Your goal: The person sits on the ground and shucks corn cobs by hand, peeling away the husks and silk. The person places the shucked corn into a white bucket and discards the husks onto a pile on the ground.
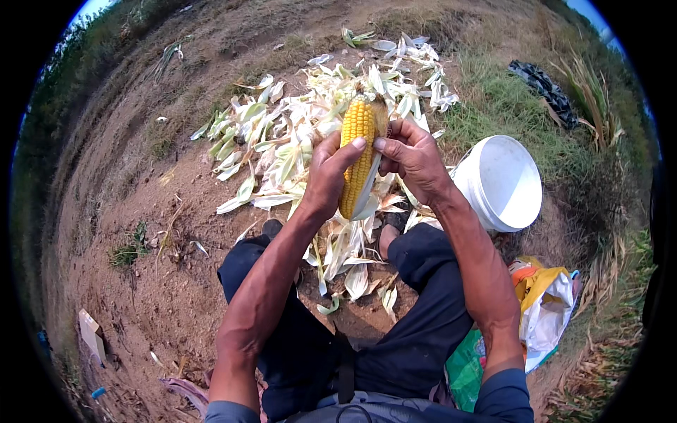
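A yellow ear of corn [357,153], tip pointing away from me, is held up between both hands above a heap of husks. My left hand [334,164] grips it from the left side, with the thumb lying across the kernels. On its right side, my right hand [407,153] pinches a strip of pale husk [368,193] and corn silk [380,113] between thumb and fingers. This husk still hangs along the ear's right edge and underside. The kernels on the upper face are bare. Loose corn husks [288,127] cover the ground beyond and beneath the hands.
A white plastic bucket [470,185] leans tilted at the right, its mouth facing me. Beside my right forearm lie a yellow-and-white plastic sack [545,296] and a green bag [463,370]. A cardboard box [92,336] is on the soil at lower left. Dark plastic [545,90] lies at upper right.
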A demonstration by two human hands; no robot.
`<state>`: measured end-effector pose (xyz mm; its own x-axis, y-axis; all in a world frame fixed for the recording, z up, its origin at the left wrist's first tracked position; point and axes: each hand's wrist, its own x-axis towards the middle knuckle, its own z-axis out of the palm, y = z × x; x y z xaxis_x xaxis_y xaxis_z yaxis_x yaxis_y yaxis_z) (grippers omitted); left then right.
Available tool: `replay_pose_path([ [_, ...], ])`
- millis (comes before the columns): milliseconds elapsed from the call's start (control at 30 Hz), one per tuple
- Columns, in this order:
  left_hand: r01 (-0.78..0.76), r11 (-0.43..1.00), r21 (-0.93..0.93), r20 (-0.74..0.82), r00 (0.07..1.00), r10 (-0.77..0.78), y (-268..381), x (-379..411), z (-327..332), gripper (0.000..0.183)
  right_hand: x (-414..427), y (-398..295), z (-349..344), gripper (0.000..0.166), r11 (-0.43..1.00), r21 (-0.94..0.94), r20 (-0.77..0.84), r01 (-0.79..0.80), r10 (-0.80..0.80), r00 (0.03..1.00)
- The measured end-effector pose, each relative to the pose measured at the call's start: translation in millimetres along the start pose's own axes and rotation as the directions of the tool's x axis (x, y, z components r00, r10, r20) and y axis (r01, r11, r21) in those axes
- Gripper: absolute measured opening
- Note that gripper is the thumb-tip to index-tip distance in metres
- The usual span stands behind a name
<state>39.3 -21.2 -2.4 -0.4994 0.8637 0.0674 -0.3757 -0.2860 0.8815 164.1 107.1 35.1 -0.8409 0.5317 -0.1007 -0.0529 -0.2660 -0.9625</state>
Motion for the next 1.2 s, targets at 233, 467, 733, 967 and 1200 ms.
replay_pose_path([
  [233, 0.033, 0.994, 0.103, -0.006, 0.999, -0.033, -1, 3, 0, 0.047, 4, 10, -6, 0.024, 0.993, -0.115, -0.038, 0.017, -0.021, 0.999],
  [467, 0.006, 0.991, 0.135, 0.034, 0.999, -0.011, -5, 4, 1, 0.047, 3, 8, 0, 0.020, 0.999, 0.031, -0.073, -0.043, 0.046, 0.996],
  [733, 0.138, 0.988, -0.064, -0.354, 0.923, -0.152, -18, 19, -12, 0.034, -22, 0, 31, 0.023, 0.999, -0.023, 0.130, 0.023, -0.020, 0.991],
  [967, 0.104, 0.982, -0.157, -0.378, 0.912, -0.157, 7, 25, -63, 0.043, -49, -13, 50, 0.035, 0.994, 0.025, 0.305, 0.109, -0.112, 0.946],
  [1200, 0.135, 0.885, -0.447, -0.407, 0.850, -0.335, 22, 34, -71, 0.047, -58, 16, 63, 0.024, 0.923, 0.290, 0.453, -0.254, 0.101, 0.886],
])
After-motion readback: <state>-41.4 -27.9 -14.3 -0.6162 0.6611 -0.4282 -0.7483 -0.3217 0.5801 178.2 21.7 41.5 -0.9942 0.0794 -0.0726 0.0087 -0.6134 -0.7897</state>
